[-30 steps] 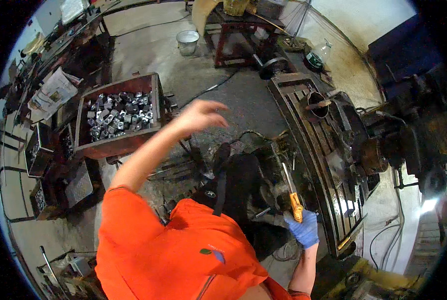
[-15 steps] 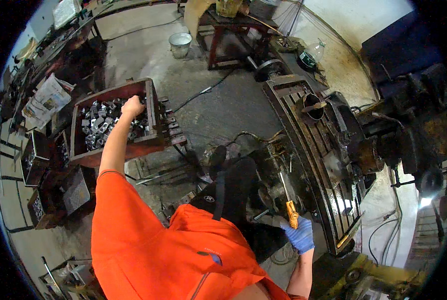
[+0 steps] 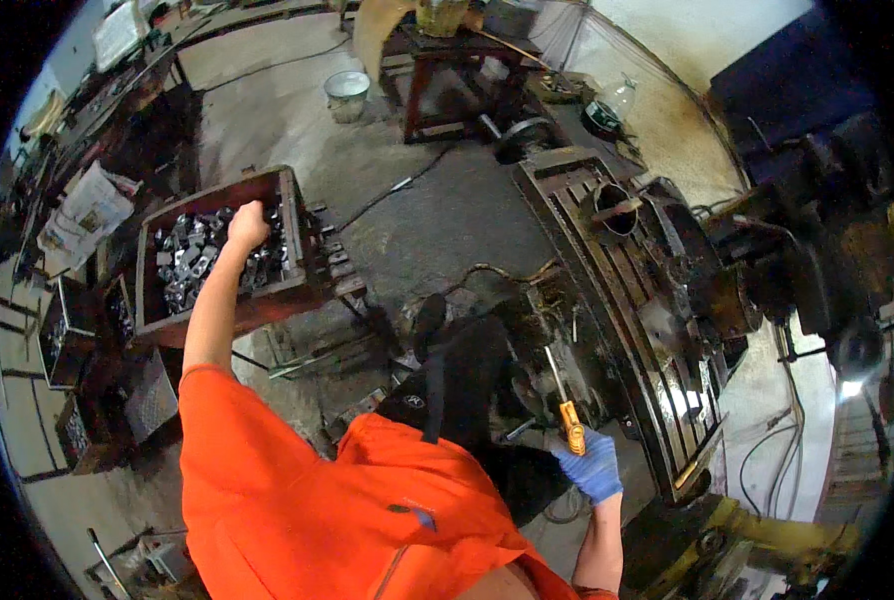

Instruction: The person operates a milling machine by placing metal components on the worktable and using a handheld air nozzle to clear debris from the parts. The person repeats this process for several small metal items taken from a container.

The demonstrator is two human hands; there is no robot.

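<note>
My bare left hand (image 3: pixel 248 226) reaches over the right part of a rusty metal bin (image 3: pixel 149 268) full of small silvery metal blocks (image 3: pixel 192 252), some with holes. Its fingers curl closed among the blocks, and the hand itself hides whatever is in them. My right hand (image 3: pixel 589 466) wears a blue glove and is closed around the yellow handle of an air blow gun (image 3: pixel 571 428). The gun's long thin metal nozzle points away from me, to the left of the slotted machine table (image 3: pixel 607 290).
A metal cup (image 3: pixel 617 212) stands on the machine table. Smaller boxes of parts (image 3: pixel 75 432) lie left of the bin. Farther off are a bucket (image 3: pixel 347 95) and a dark workbench (image 3: pixel 422 95). A cable (image 3: pixel 367 205) crosses the floor.
The whole view has shifted slightly. My left hand has drawn a little toward me over the blocks, its fingers now more tucked in. My right hand still grips the air blow gun.
</note>
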